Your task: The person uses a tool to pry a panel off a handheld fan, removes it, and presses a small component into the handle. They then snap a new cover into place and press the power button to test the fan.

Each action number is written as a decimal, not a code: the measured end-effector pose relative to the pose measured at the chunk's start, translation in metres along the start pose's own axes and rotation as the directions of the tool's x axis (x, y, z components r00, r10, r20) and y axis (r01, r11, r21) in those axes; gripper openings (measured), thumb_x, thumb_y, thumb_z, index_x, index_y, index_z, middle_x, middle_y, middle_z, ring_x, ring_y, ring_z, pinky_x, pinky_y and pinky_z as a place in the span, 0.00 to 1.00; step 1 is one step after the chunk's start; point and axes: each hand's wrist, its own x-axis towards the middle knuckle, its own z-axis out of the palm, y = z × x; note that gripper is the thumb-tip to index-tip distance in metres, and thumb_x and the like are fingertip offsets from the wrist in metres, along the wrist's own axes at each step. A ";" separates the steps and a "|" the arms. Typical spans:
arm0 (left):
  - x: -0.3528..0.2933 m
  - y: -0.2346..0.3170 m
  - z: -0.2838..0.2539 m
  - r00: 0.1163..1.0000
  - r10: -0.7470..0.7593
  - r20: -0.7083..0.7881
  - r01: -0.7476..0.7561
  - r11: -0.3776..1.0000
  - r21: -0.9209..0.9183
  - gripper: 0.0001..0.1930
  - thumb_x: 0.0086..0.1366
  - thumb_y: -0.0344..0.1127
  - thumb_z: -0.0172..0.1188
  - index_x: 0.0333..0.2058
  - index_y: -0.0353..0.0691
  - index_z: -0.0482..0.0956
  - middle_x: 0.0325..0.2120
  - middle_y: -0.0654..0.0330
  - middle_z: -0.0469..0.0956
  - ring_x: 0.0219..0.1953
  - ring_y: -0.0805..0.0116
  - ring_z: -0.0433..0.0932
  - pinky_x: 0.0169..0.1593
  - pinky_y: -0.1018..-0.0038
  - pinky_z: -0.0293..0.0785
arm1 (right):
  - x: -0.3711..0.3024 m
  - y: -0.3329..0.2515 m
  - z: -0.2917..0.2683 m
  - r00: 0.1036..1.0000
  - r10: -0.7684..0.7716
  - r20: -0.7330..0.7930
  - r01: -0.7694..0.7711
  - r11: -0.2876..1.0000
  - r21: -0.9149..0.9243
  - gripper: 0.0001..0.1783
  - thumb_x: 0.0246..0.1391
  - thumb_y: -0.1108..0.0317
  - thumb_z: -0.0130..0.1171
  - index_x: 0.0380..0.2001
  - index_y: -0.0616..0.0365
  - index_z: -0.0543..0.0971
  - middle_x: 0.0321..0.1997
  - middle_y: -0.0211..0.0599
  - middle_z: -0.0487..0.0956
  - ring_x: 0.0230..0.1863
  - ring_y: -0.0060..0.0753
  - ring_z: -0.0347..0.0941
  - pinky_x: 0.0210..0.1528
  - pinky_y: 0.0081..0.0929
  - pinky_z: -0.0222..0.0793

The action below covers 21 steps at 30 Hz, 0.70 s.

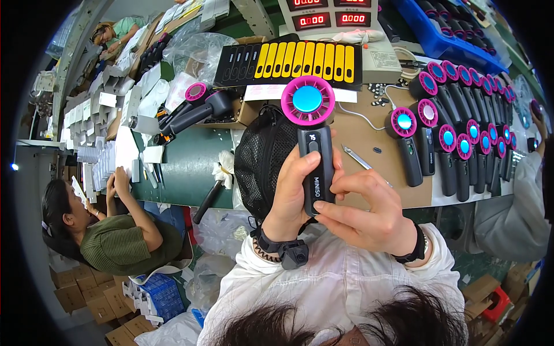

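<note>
A dark grey handheld fan (308, 135) with a pink ring and a blue centre stands head-up in front of me. My left hand (290, 193) is wrapped round its handle, thumb lying on the front. At the handle's lower end, the thumb and fingers of my right hand (375, 210) are pressed to the front and side. Whether a small piece sits between those fingertips, I cannot tell. Just behind the fan is a black mesh bag (257, 167). A slim silver tool (356, 157) rests on the brown mat to its right.
Several more pink-ringed fans (448, 138) stand in rows at the right. A white cable (363, 118) runs to one fan. Behind lie a black sheet with yellow strips (306, 59) and a red-digit meter (329, 17). Co-workers sit at the left (130, 245) and right (516, 202).
</note>
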 end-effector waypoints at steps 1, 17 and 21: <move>0.001 0.000 0.000 1.000 0.002 0.001 -0.002 1.000 0.001 0.22 0.61 0.39 0.46 0.51 0.32 0.59 0.28 0.56 0.69 0.22 0.72 0.72 0.23 0.76 0.74 | 0.000 0.000 0.000 1.000 0.000 0.005 0.000 1.000 -0.001 0.17 0.25 0.75 0.68 0.27 0.55 0.81 0.33 0.35 0.71 0.27 0.29 0.69 0.29 0.23 0.65; 0.003 -0.006 -0.005 0.990 -0.032 -0.137 0.038 0.998 0.040 0.21 0.63 0.43 0.42 0.49 0.32 0.61 0.26 0.57 0.70 0.23 0.73 0.71 0.25 0.78 0.71 | -0.005 0.000 0.002 0.999 0.017 0.033 -0.016 0.999 -0.051 0.17 0.26 0.74 0.68 0.28 0.54 0.81 0.34 0.35 0.71 0.29 0.32 0.69 0.29 0.25 0.67; 0.002 -0.007 -0.004 0.990 -0.034 -0.136 0.037 0.999 0.021 0.21 0.63 0.42 0.43 0.49 0.32 0.61 0.26 0.57 0.70 0.23 0.73 0.71 0.26 0.78 0.71 | -0.007 0.001 0.002 0.999 0.022 0.035 -0.020 0.998 -0.053 0.17 0.26 0.74 0.68 0.28 0.54 0.81 0.34 0.35 0.71 0.29 0.32 0.70 0.29 0.25 0.67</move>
